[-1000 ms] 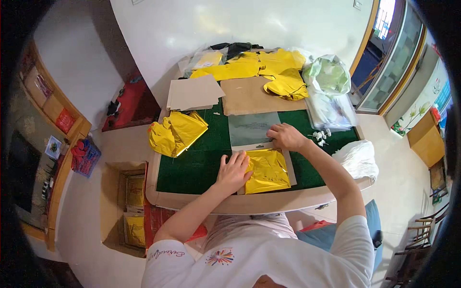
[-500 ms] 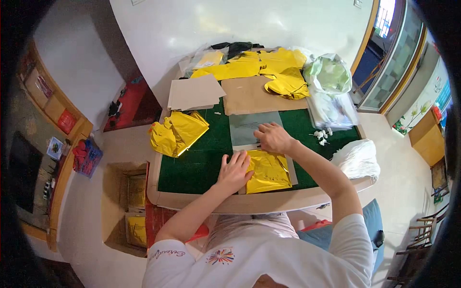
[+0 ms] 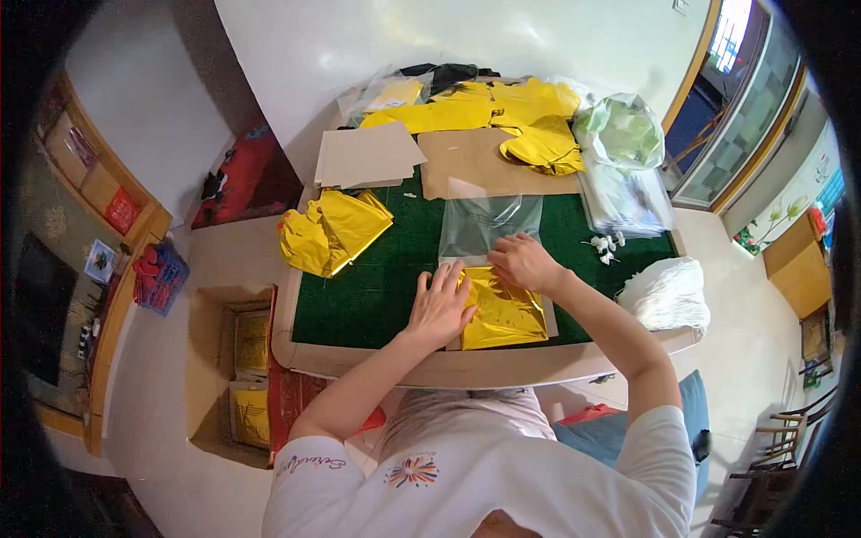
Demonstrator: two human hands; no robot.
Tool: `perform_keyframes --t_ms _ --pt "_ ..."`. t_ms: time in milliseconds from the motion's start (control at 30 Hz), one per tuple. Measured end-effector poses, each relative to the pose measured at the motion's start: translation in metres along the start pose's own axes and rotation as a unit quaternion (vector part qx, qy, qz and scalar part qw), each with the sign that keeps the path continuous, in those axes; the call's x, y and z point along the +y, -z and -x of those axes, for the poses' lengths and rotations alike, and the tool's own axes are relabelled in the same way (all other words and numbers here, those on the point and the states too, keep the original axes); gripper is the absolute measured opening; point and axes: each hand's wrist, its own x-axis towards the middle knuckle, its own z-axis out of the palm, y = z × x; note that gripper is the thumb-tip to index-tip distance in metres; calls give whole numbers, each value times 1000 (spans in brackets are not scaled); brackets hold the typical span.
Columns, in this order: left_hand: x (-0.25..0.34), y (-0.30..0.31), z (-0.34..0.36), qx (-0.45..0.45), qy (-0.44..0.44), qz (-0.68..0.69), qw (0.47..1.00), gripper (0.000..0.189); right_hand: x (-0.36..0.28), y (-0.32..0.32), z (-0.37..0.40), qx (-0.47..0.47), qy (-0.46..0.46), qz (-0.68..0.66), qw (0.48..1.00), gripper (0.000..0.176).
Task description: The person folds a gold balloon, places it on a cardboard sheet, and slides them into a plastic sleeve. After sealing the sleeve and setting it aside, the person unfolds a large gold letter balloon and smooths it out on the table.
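Note:
A folded gold foil sheet lies at the table's near edge, with a cardboard edge showing beside it. From its far side a clear plastic bag stretches away, its loose end raised and wrinkled. My left hand rests flat on the left edge of the foil, fingers spread. My right hand is at the foil's far right corner. Its fingers are bent and closed on the plastic where bag and foil meet; the fingertips are partly hidden.
Crumpled gold foil lies left on the green mat. Behind are cardboard sheets, brown paper and more gold foil. White string, plastic bags and small white pieces sit right. A carton stands below left.
My right hand has come nearer to me, and the bag's loose end has lifted from flat to raised and wrinkled. My left hand stays on the foil's left edge.

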Motion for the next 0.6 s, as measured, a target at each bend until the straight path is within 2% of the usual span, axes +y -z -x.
perform_keyframes --t_ms 167,267,467,600 --pt "-1 -1 1 34 -11 -14 999 47 2 -14 0 31 -25 -10 999 12" --pt "-1 -3 2 37 -9 -8 999 46 -1 -21 -7 7 -57 -25 998 11" --pt "-1 -2 1 43 -9 -11 999 46 -10 -31 -26 50 -48 -30 997 10" --pt "-1 -2 3 43 -6 -17 999 47 -12 -30 -22 33 -26 -30 999 16"
